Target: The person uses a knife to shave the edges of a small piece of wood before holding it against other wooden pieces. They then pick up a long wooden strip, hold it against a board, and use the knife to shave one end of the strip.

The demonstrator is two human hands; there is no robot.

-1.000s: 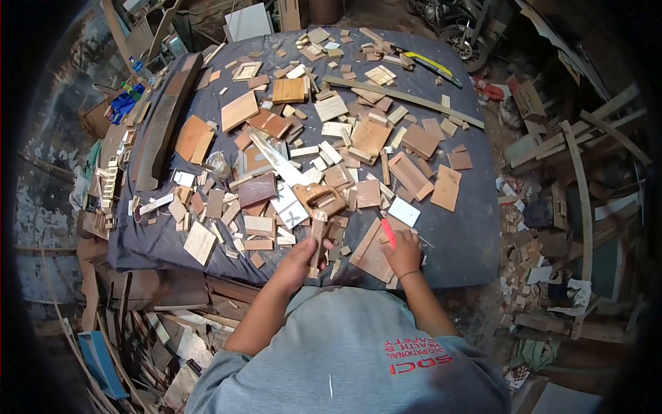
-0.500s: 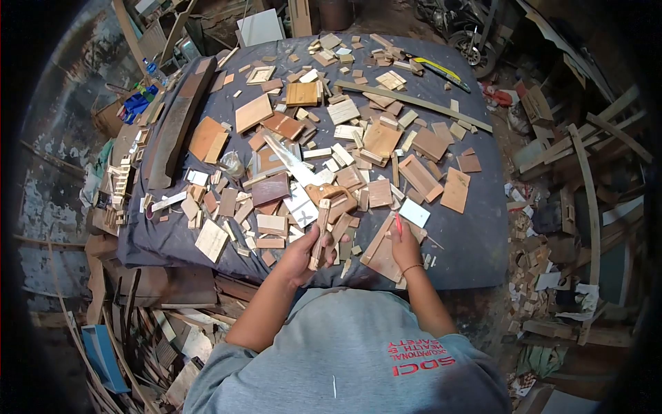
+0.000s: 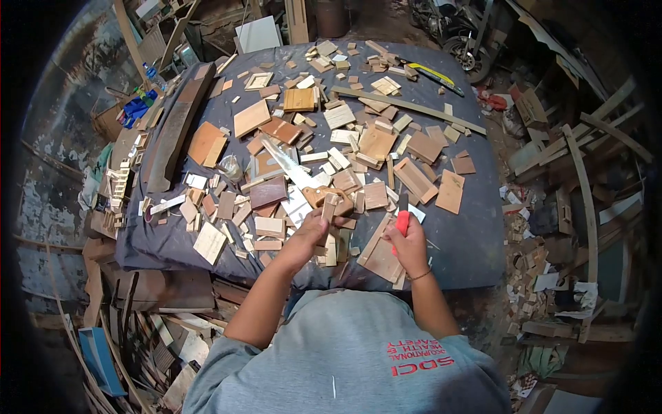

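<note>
Head view: near the lower middle of the frame, our left hand (image 3: 307,241) has its grip clamped around a small wooden block (image 3: 330,206), just beside the saw (image 3: 284,161). To the right, our right hand (image 3: 411,248) has its grip wrapped around a red-handled tool (image 3: 402,222), whose dark end points toward the top of the frame. Scattered wood pieces (image 3: 209,241) lie around both hands on the cloth-covered tabletop (image 3: 472,252).

To handle these well, we judge it best to pinch the block firmly at its lower part, keep the left fingertips out of line with the tool's dark end, and hold the right wrist steady. We also do well to keep our knuckles off the saw's teeth.

Compared with half a second ago, our left hand sits farther up the frame and the block looks shorter, tilted differently. The tool is turned, so its dark end shows plainly where mostly a sliver of red did, and it now partly covers the white tile (image 3: 416,214).
</note>
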